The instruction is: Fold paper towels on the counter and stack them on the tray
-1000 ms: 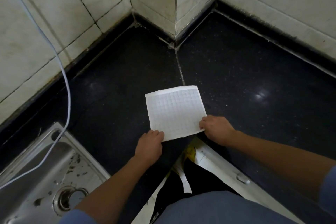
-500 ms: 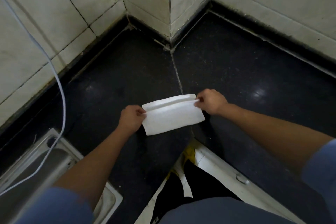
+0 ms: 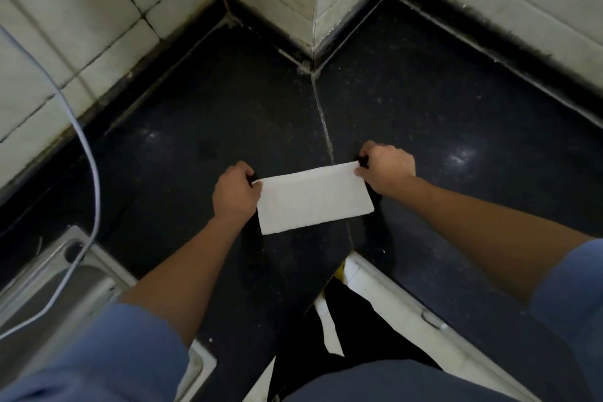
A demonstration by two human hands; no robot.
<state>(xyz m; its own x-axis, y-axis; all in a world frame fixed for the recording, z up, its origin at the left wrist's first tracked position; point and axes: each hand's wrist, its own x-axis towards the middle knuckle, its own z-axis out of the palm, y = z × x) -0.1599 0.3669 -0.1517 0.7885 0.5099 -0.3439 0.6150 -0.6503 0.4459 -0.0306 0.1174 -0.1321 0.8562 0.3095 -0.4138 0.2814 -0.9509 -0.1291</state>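
The folded paper towel (image 3: 313,197) was held flat on the dark counter (image 3: 228,108), its long axis set left to right, one far corner pinched by the left hand (image 3: 233,192), the other by the right hand (image 3: 386,166).

Dark speckled corner counter (image 3: 202,114) with one folded white paper towel (image 3: 313,202) near its front edge.
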